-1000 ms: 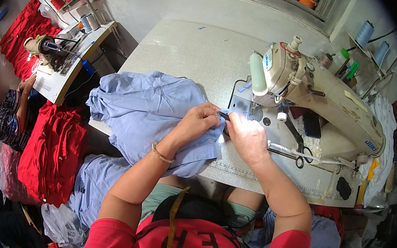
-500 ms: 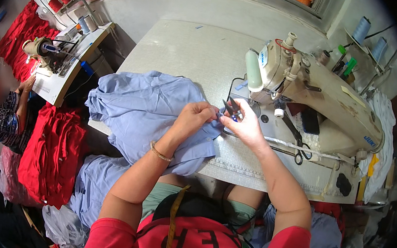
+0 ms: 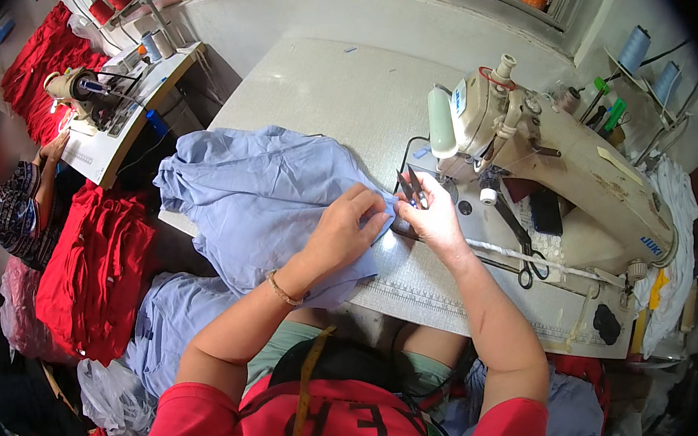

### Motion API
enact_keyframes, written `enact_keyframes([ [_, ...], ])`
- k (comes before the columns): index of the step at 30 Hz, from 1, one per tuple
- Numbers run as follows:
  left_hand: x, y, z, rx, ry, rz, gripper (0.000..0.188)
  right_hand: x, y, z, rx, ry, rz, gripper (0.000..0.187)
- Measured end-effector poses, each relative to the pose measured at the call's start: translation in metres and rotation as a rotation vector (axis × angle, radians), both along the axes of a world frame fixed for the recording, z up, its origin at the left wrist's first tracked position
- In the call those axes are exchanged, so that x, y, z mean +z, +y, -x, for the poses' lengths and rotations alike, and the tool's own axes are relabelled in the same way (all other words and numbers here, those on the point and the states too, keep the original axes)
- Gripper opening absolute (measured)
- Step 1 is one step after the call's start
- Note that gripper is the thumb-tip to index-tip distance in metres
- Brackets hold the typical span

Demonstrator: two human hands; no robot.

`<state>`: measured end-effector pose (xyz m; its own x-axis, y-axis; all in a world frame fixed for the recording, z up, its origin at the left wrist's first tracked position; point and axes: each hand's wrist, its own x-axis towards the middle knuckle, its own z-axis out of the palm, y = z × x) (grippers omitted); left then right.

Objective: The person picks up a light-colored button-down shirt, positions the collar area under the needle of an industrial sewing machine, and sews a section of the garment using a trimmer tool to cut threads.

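Note:
A light blue garment [image 3: 259, 183] lies bunched on the sewing table, its right edge raised between my hands. My left hand [image 3: 349, 228] is closed, fingers curled at that edge with the cloth at the fingertips; exactly what is pinched is partly hidden. In my right hand [image 3: 436, 219] I hold small thread snips [image 3: 411, 189], dark blades pointing up and away from me. The fingers of this hand touch the garment's edge. Just beyond it stands the head of a beige sewing machine [image 3: 538, 123].
Black-handled scissors [image 3: 525, 245] and a dark phone [image 3: 546, 213] lie under the machine's arm. A white cord [image 3: 524, 256] runs along the table. At left, another person [image 3: 6, 199] sits at a second machine [image 3: 77, 96], near stacked red garments [image 3: 97, 268].
My left hand has drawn slightly back and down from the right hand, its fingers curling over the cloth. The right hand keeps the snips in nearly the same place.

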<state>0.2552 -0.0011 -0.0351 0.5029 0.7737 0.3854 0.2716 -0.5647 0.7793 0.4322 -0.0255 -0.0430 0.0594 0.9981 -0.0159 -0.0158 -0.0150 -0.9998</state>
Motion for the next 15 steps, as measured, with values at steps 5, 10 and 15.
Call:
enact_keyframes([
  [5,-0.009,0.018,0.002,-0.057,-0.015,-0.133,0.027,0.010,-0.005,0.006,0.033,0.061,-0.009,0.041],
  [10,-0.014,0.024,0.005,-0.094,-0.031,0.373,0.021,0.004,-0.005,0.006,0.036,-0.047,-0.100,0.040],
  [15,-0.011,0.024,0.008,-0.052,-0.089,0.540,0.020,0.025,-0.016,0.009,-0.008,-0.514,-0.178,0.033],
])
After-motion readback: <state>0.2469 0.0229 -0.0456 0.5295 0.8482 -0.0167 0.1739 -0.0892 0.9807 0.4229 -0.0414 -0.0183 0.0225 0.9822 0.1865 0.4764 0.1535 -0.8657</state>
